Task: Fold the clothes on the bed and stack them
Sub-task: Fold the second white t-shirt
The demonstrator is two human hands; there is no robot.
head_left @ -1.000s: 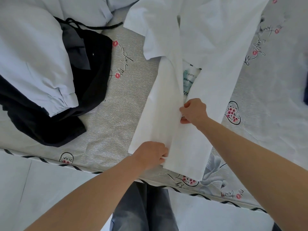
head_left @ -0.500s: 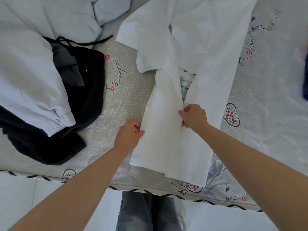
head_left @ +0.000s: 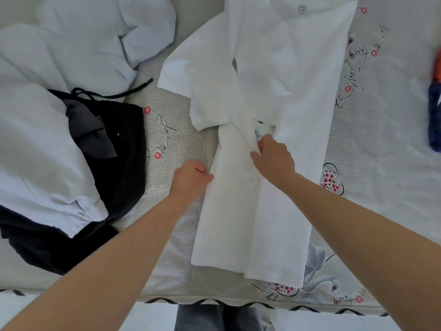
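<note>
**A:** What has just changed under your hands?

**B:** Your left hand [head_left: 191, 179] has left the near hem of the white T-shirt [head_left: 281, 130] and moved up its left side edge. It now pinches that folded edge, thumb on top, the other fingers curled underneath. Your right hand [head_left: 273, 160] has stayed about where it was, at the middle seam where the two folded-in sides meet; its fingers are curled and tucked into the cloth there, gripping it.

**A:** And what does that mean for the folding?

**B:** The shirt lies lengthwise across the bed [head_left: 181, 144], its hem close to the near edge, both sides already turned inward. I judge that you are tidying the left fold so it runs straight before you fold the shirt across its length. Nothing is stacked yet.

**A:** What is hard to see?

**B:** The print on the shirt's front shows only as a sliver in the gap just past your right hand; I cannot read it. The fingertips of both hands are hidden by cloth. The collar end is cut off at the far edge of the view. The pale blue garment [head_left: 45, 130] and the black garment [head_left: 119, 163] lie heaped together towards the left edge, unfolded, so their shapes are unclear. At the right edge a dark blue and orange item [head_left: 434, 111] is mostly out of view.
</note>
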